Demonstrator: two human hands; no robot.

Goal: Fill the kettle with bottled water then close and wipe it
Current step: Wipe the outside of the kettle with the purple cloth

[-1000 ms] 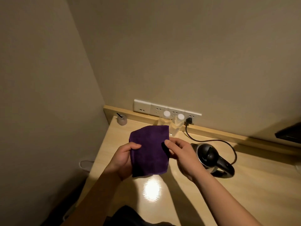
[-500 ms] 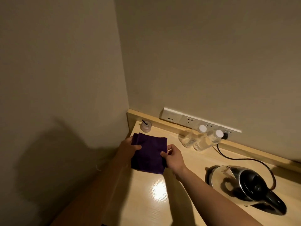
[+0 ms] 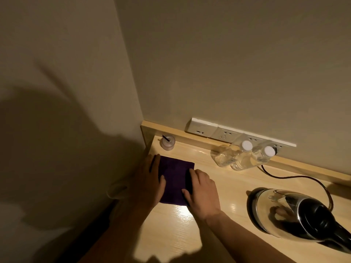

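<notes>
The kettle handle (image 3: 334, 232) is cut off at right.

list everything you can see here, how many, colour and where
cloth: 1, purple, folded, flat on the desk at back left
bottles: 2, clear with white caps, at the back rail below the sockets
kettle: 1, steel with black top and handle, right side of the desk
cord: 1, black, runs from the sockets toward the kettle
sockets: 1 strip, white, on the back wall
jar: 1, small, clear with a black stick, back left corner
desk: 1, light wood, set in the wall corner
left hand: flat along the cloth's left edge
right hand: on the cloth's right edge, grip unclear
</notes>
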